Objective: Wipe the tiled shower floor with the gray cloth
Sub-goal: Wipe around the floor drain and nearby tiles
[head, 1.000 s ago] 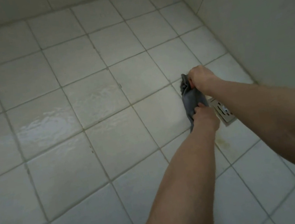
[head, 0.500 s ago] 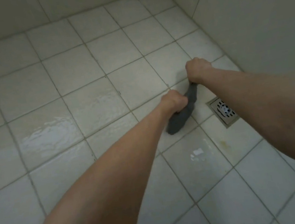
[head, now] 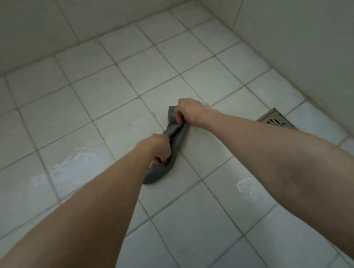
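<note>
The gray cloth (head: 177, 137) is twisted into a rope shape and stretched between both hands over the white tiled shower floor (head: 102, 94). My left hand (head: 158, 149) grips its nearer part, with the loose end bunched on the tile below it. My right hand (head: 187, 110) grips the far end, fist closed. Both forearms reach in from the bottom of the view and hide part of the floor.
A square metal drain (head: 275, 121) sits to the right, partly behind my right forearm. Wet, foamy patches lie on the tiles at left (head: 71, 164) and lower right (head: 245, 186). Tiled walls (head: 307, 47) close the floor at the back and right.
Both hands and the twisted cloth have moved left, away from the drain. The view has tilted up, showing more of the back wall and corner.
</note>
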A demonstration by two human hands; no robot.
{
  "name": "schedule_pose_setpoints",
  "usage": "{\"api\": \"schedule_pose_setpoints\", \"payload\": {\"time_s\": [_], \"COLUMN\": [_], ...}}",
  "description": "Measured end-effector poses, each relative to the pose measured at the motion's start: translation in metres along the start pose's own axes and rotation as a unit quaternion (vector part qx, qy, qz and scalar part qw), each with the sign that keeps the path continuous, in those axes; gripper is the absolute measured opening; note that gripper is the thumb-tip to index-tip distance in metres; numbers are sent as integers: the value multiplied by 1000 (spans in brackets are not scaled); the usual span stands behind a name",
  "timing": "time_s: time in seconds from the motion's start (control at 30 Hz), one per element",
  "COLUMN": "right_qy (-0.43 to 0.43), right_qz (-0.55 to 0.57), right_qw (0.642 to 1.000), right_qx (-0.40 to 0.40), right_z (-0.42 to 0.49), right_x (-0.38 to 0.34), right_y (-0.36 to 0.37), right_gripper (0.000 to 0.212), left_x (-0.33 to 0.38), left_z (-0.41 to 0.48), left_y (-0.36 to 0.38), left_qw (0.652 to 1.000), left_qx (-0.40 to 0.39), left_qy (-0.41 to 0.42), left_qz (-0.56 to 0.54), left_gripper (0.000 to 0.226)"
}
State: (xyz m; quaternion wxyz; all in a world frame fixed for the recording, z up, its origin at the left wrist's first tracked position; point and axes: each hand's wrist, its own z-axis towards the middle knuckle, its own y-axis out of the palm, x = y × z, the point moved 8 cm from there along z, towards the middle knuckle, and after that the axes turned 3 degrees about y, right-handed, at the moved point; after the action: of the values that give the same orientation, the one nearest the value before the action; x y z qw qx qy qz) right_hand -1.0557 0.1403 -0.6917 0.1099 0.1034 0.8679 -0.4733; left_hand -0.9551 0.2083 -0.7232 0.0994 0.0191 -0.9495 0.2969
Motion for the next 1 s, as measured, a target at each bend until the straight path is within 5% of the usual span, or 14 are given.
{"api": "schedule_pose_setpoints", "payload": {"time_s": [0.13, 0.37, 0.53, 0.6, 0.67, 0.83, 0.9, 1.0], "right_qy": [43, 156, 252, 298, 334, 334, 308, 276], "right_qz": [-29, -91, -16, 121, 266, 456, 565, 616], "right_qw": [998, 982, 964, 945, 904, 825, 764, 733], "right_qx": [17, 61, 77, 67, 28, 11, -41, -81], "right_z": [-1, -10, -37, -42, -50, -65, -66, -78], "right_x": [44, 157, 236, 250, 247, 237, 235, 239], "right_y": [-7, -33, -44, -45, -41, -56, -52, -43], "right_gripper": [29, 33, 32, 27, 19, 37, 53, 38], "left_x": [43, 199, 227, 215, 211, 245, 264, 278], "left_z": [3, 4, 20, 28, 29, 11, -2, -13], "left_y": [1, 55, 47, 26, 7, -32, -34, -23], "left_qw": [993, 981, 968, 918, 831, 729, 735, 814], "left_qx": [95, 97, 81, 92, 82, 78, 34, -8], "left_qy": [59, 164, 166, 129, 100, 113, 149, 176], "left_qz": [36, -33, -171, -362, -542, -671, -660, -553], "left_gripper": [38, 38, 34, 28, 14, 30, 25, 25]}}
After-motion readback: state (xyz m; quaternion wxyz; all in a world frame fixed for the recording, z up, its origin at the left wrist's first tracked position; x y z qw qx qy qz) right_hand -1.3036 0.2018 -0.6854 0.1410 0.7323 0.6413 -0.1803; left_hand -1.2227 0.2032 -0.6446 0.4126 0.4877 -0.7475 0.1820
